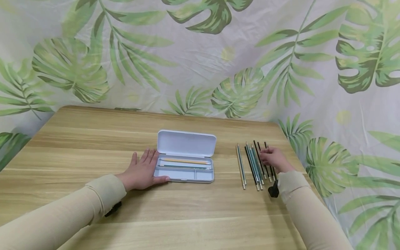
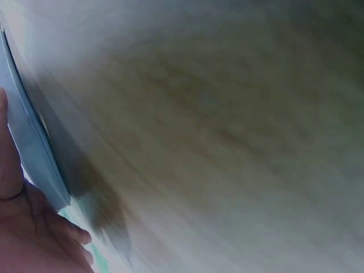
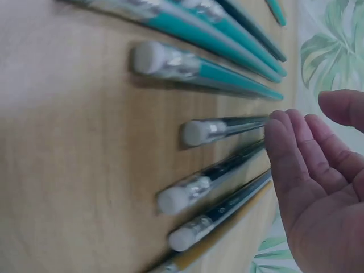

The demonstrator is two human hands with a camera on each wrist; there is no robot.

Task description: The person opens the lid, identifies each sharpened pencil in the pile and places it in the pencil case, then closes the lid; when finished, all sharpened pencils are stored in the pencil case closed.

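Note:
A light blue pencil case (image 1: 204, 176) lies with its lid (image 1: 186, 144) raised. In its back compartment are a yellow pencil (image 1: 187, 161) and a green pencil (image 1: 179, 167). My left hand (image 1: 142, 173) rests at the case's left end, fingers spread and thumb along the front edge. To the right lie loose pencils: several teal ones (image 3: 239, 81), several black ones (image 3: 230, 161) and a yellow-brown one (image 1: 240, 163) at the left. Over the black pencils hovers my right hand (image 1: 275, 158); in the right wrist view its thumb and fingers are apart, with nothing held between them.
The wooden table (image 1: 125, 218) carries the case and pencils. Leaf-patterned cloth (image 1: 200, 59) hangs behind it and along the right side. A dark wrist device (image 1: 273, 189) sits under the right cuff.

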